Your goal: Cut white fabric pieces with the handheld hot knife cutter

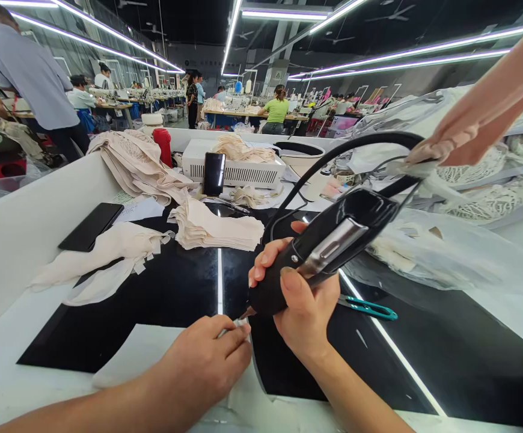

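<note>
Head view: right hand (305,308) closed tight round a black corded cutting tool with steel barrel (329,245), its tip meeting a small pale fabric piece (243,323) pinched flat by left hand (207,355) on the glossy black table (166,294); trimming looks underway, demanding steady guidance

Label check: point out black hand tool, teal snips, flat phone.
black hand tool (336,245), head view, metal panel
teal snips (372,310), head view, handle
flat phone (91,226), head view, screen centre
</note>
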Demonstrator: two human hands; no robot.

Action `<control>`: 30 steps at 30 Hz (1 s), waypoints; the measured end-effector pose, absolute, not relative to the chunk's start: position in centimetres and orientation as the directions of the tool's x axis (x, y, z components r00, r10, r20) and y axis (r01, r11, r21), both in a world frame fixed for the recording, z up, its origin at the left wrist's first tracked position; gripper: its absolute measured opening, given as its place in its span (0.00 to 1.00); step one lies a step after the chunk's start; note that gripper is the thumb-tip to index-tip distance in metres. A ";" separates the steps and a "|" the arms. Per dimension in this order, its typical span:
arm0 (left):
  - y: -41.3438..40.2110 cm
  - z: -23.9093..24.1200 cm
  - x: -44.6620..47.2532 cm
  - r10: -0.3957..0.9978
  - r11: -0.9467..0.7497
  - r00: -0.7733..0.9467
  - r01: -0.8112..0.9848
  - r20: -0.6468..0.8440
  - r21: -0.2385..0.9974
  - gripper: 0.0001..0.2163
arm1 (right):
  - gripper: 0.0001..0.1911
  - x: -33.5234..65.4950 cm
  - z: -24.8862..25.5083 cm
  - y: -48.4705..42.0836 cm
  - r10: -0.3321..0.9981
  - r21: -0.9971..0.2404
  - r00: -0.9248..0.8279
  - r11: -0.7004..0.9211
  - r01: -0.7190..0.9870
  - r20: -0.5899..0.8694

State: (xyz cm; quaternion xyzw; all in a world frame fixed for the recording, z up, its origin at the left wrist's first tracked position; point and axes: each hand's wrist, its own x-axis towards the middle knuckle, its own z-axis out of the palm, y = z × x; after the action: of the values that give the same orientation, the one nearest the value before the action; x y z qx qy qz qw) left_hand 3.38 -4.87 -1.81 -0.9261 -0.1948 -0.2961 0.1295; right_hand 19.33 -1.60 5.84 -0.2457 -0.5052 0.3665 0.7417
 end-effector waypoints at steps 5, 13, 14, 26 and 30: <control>-4.6 -2.7 3.7 0.293 -0.890 0.750 0.441 0.592 -0.119 0.07 | 0.16 19.4 5.5 -1.5 0.798 -0.749 0.234 0.602 -0.276 0.555; -3.4 -4.2 4.7 0.231 -0.876 0.711 0.449 0.664 -0.175 0.07 | 0.17 20.4 5.7 -1.2 0.783 -0.763 0.262 0.616 -0.195 0.565; -3.2 -4.2 4.7 0.234 -0.880 0.713 0.444 0.661 -0.168 0.08 | 0.16 20.6 5.8 -1.2 0.781 -0.767 0.271 0.616 -0.180 0.563; 0.5 -1.7 1.2 0.495 -0.791 0.699 0.608 0.517 -0.064 0.05 | 0.19 22.3 6.2 -2.0 0.769 -0.783 0.314 0.612 -0.111 0.557; -0.6 -0.5 1.1 0.447 -0.846 0.689 0.533 0.571 0.020 0.08 | 0.19 22.2 6.5 -2.5 0.753 -0.762 0.316 0.636 -0.124 0.577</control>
State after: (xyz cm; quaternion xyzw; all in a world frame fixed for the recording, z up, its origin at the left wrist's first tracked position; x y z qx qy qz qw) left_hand 1.14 -0.64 -0.55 -0.9159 -0.2674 -0.2902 0.0736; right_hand 22.20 -2.54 6.46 -0.3107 -0.5063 0.2926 0.7493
